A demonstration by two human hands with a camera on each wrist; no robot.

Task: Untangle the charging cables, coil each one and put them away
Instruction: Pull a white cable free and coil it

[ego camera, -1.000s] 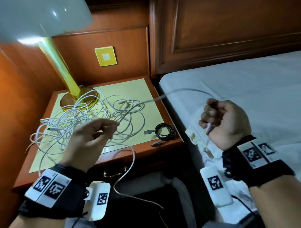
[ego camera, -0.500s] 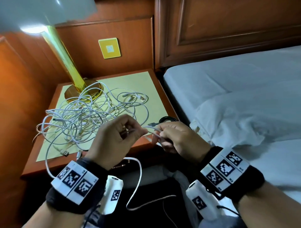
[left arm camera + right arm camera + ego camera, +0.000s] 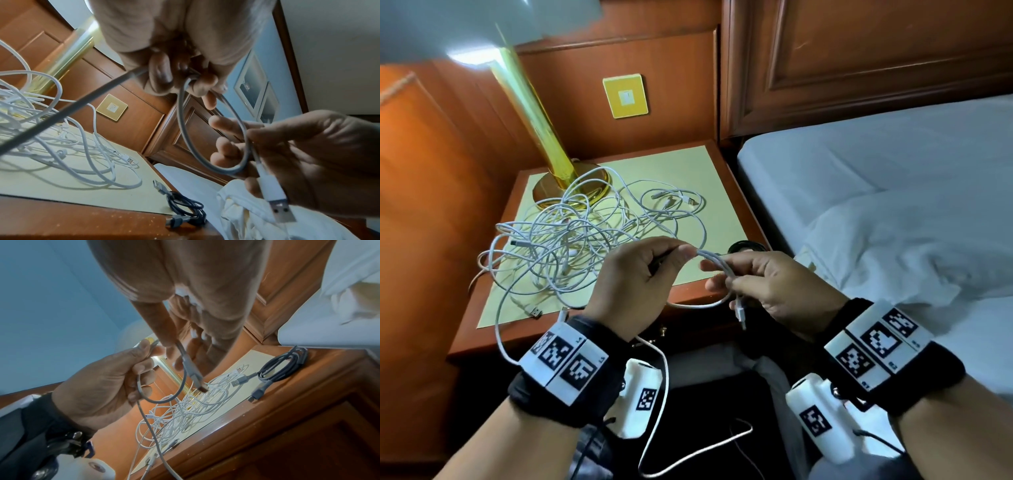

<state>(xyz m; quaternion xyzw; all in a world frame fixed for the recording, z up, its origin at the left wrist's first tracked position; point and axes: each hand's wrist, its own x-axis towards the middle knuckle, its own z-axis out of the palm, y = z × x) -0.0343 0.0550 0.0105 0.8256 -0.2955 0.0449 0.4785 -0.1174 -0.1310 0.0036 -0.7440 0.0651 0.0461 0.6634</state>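
A tangle of white charging cables (image 3: 585, 240) lies on the nightstand (image 3: 736, 192) in front of the lamp base. In front of it my left hand (image 3: 685, 255) pinches one white cable (image 3: 709, 255) between thumb and forefinger. My right hand (image 3: 722, 277) pinches the same cable near its end, and the USB plug (image 3: 740, 312) hangs below it. A small loop (image 3: 205, 146) of this cable runs between the two hands. The rest of it trails down past my left wrist. A coiled dark cable (image 3: 283, 368) lies at the nightstand's front right corner, partly hidden in the head view.
A brass lamp (image 3: 544, 137) stands at the back left of the nightstand, with a yellow wall switch (image 3: 626, 96) behind it. The bed with white sheets (image 3: 893, 205) is close on the right. Wooden panels close off the back and left.
My right hand came back from over the bed to meet the left in front of the nightstand. The stretched cable now forms a small loop between the hands.
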